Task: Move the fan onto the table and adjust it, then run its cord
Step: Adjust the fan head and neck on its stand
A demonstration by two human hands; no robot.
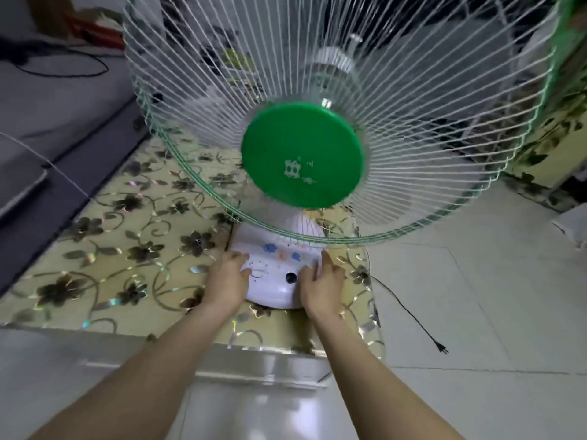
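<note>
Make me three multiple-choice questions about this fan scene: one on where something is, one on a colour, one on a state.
1. Where does the fan's white plastic base sit?
A. on the floral-patterned table
B. on the floor
C. on a chair

2. What colour is the round centre disc of the fan's wire grille?
A. red
B. green
C. black

3. The black power cord's plug is:
A. in a socket
B. held in a hand
C. lying loose on the tiled floor

Answers: 1 A, the left hand and right hand hold the base there; 2 B, plainly green; 3 C, unplugged.
</note>
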